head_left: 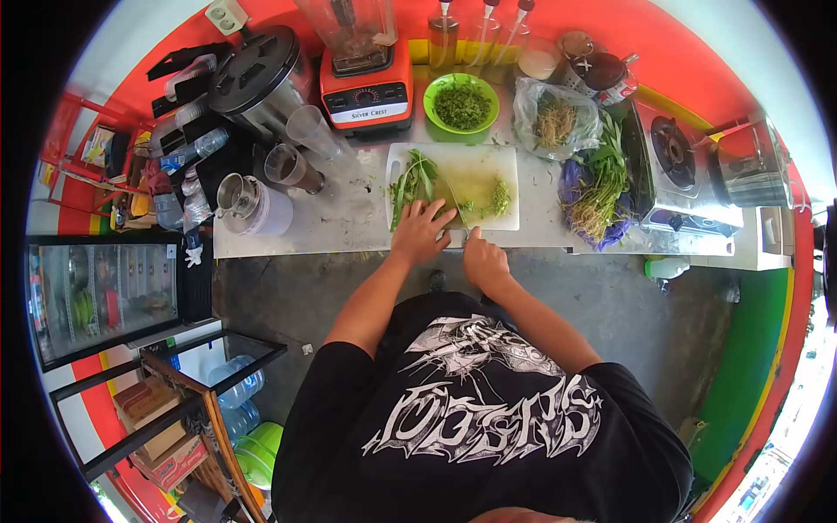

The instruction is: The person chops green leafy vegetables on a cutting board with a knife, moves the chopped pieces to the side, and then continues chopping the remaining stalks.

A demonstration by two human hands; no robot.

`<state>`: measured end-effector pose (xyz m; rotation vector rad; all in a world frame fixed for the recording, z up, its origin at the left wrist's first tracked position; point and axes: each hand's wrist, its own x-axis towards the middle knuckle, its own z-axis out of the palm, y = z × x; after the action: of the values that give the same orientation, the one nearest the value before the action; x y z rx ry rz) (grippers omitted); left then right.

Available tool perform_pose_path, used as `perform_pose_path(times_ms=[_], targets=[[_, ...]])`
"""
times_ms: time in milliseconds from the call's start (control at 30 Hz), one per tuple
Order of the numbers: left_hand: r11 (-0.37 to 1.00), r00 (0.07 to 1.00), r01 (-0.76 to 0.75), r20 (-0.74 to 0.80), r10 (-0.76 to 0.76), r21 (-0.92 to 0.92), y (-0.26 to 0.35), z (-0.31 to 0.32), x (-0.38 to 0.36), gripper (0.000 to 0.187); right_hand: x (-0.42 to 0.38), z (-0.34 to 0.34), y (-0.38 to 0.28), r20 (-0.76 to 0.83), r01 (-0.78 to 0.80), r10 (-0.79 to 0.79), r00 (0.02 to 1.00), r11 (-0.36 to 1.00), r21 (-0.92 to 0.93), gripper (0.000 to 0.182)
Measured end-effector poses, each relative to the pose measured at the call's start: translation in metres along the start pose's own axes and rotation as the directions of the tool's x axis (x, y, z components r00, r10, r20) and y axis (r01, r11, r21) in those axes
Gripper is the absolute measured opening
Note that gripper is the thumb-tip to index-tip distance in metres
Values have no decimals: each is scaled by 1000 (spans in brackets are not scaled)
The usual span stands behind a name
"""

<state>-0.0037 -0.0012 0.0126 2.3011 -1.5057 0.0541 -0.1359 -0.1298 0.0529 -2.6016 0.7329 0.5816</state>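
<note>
A bare strip of counter (549, 237) runs right of the white board (501, 161); beyond it, bundled greens (606, 183) and a stove (676, 166) block the right side.

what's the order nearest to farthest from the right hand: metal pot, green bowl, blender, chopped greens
1. Chopped greens, on the board, just ahead of the right hand
2. Green bowl, beyond the board
3. Blender, ahead, farther left
4. Metal pot, far right

Small food-stall kitchen: blender (366, 91), gas stove (684, 157), glass-door fridge (105, 301), chopping board (488, 166), sauce pump bottles (443, 44).
</note>
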Motion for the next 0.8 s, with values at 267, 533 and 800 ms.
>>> perform_pose_path(times_ms=[267,533,800], targets=[[1000,995,-18,-102,16,-19,0,6,-6,42,13,-14,0,-27,21,-19,999,996,91,36],[996,993,-41,-114,32,-73,-3,4,-5,40,7,-9,-5,10,-30,29,1000,988,153,36],[997,985,-41,-167,31,-57,-2,7,-6,38,20,-29,-2,15,15,-18,1000,989,148,38]])
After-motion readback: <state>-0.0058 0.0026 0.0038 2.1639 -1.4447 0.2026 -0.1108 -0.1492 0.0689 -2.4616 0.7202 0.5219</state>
